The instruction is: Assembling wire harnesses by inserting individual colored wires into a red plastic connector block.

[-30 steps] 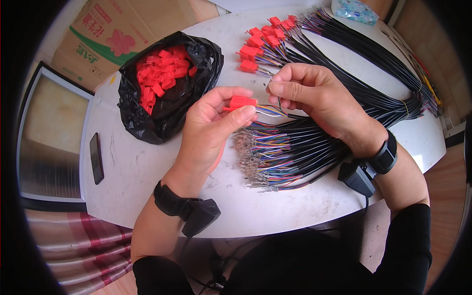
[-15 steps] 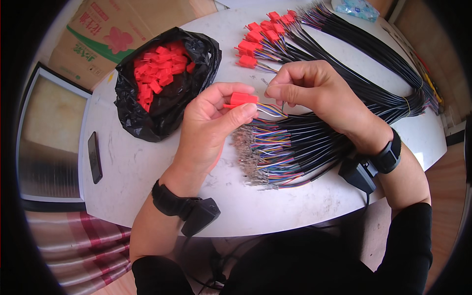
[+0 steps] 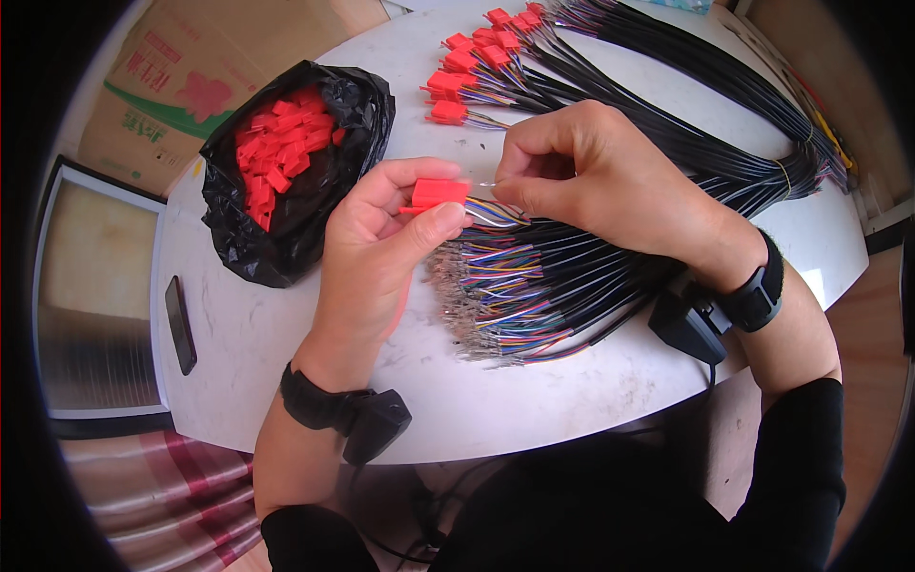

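My left hand (image 3: 386,217) grips a red plastic connector housing (image 3: 439,194) between thumb and fingers. Several thin coloured wires (image 3: 496,214) run from the housing's right end toward a black cable. Just right of it, my right hand (image 3: 572,167) pinches a thin wire whose silvery metal terminal (image 3: 483,184) points at the housing's upper right edge. Whether the tip touches the housing I cannot tell. Below the hands lies a row of black cables (image 3: 596,272) with stripped coloured wires (image 3: 505,291) and metal terminals (image 3: 462,305) at their left ends.
A black plastic bag (image 3: 357,105) full of red housings (image 3: 281,143) stands at the left. Cables with red housings attached (image 3: 477,57) lie at the far side. A phone (image 3: 179,324) rests near the table's left edge, and a cardboard box (image 3: 181,76) stands behind the bag.
My right hand has come left and slightly down, bringing the wire's terminal close to the housing. The whole view has shifted a little, so the table's things sit farther left.
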Motion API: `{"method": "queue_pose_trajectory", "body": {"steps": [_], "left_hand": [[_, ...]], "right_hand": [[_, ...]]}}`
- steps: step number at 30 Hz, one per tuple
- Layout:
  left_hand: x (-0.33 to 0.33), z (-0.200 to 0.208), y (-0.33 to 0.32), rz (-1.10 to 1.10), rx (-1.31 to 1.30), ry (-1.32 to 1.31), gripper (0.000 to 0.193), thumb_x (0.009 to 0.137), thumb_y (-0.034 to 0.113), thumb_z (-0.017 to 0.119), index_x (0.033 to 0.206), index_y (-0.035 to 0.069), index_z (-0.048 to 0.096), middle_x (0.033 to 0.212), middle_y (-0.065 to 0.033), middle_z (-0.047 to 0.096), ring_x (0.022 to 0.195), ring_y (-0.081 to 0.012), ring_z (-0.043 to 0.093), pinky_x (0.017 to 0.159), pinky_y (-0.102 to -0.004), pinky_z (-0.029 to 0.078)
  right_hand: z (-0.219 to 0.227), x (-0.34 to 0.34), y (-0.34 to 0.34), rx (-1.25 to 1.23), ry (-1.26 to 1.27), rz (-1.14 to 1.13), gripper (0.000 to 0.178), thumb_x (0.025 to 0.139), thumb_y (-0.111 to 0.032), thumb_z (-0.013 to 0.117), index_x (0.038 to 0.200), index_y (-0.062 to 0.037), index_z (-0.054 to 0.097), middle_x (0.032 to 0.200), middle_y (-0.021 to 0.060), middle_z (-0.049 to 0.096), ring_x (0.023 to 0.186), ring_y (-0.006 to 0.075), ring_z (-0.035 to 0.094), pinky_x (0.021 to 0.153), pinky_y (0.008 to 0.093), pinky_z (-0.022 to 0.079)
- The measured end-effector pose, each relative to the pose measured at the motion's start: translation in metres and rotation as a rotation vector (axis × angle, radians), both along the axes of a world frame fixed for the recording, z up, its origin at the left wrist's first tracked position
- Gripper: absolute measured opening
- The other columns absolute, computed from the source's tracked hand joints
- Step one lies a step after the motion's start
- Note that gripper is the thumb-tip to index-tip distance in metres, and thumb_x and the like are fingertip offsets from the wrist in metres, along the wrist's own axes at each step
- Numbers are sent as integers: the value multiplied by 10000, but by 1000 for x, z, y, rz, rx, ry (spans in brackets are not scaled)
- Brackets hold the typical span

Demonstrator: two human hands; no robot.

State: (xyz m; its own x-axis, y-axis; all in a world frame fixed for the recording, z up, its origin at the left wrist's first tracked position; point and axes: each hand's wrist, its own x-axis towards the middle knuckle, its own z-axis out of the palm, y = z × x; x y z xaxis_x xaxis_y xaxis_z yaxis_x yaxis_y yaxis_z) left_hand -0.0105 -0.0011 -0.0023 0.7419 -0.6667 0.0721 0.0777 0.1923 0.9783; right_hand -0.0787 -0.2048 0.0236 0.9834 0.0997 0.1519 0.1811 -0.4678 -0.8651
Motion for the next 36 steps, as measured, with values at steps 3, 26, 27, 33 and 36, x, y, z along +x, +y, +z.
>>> {"method": "queue_pose_trajectory", "body": {"steps": [3, 26, 27, 33, 36], "left_hand": [[0, 0, 1, 1, 5, 0, 305, 845, 31, 670, 1128, -23, 569, 1040, -96, 634, 917, -130, 615, 845, -265, 498], [2, -1, 2, -62, 18, 41, 359, 871, 45, 629, 1203, -25, 514, 1105, -116, 607, 884, -134, 587, 815, -254, 469], [1, 0, 2, -58, 17, 41, 359, 871, 45, 629, 1203, -25, 514, 1105, -116, 607, 884, -134, 587, 815, -254, 469], [0, 4, 1, -28, 87, -65, 397, 865, 49, 642, 1231, -42, 521, 1037, -100, 633, 870, -118, 610, 802, -245, 487], [-2, 7, 1, -30, 105, -73, 398, 867, 59, 645, 1234, -44, 530, 1017, -94, 640, 863, -116, 614, 803, -241, 488]], "right_hand": [[-1, -1, 0, -69, -68, 14, 77, 829, -20, 635, 777, 35, 620, 648, 17, 599, 626, 44, 526, 599, 215, 447], [-9, -7, 5, -191, -311, -69, 122, 767, -36, 644, 715, 43, 567, 619, 173, 559, 587, 317, 578, 577, 359, 463], [-9, -7, 5, -190, -312, -65, 122, 767, -36, 644, 715, 43, 567, 619, 173, 559, 587, 317, 578, 577, 359, 463], [-7, -8, 4, -200, -326, 5, 129, 786, -46, 642, 723, 45, 577, 630, 172, 573, 592, 309, 584, 579, 346, 465], [-4, -7, 6, -173, -221, 13, 118, 800, -60, 648, 761, 43, 606, 661, 158, 602, 604, 249, 604, 595, 320, 474]]}}
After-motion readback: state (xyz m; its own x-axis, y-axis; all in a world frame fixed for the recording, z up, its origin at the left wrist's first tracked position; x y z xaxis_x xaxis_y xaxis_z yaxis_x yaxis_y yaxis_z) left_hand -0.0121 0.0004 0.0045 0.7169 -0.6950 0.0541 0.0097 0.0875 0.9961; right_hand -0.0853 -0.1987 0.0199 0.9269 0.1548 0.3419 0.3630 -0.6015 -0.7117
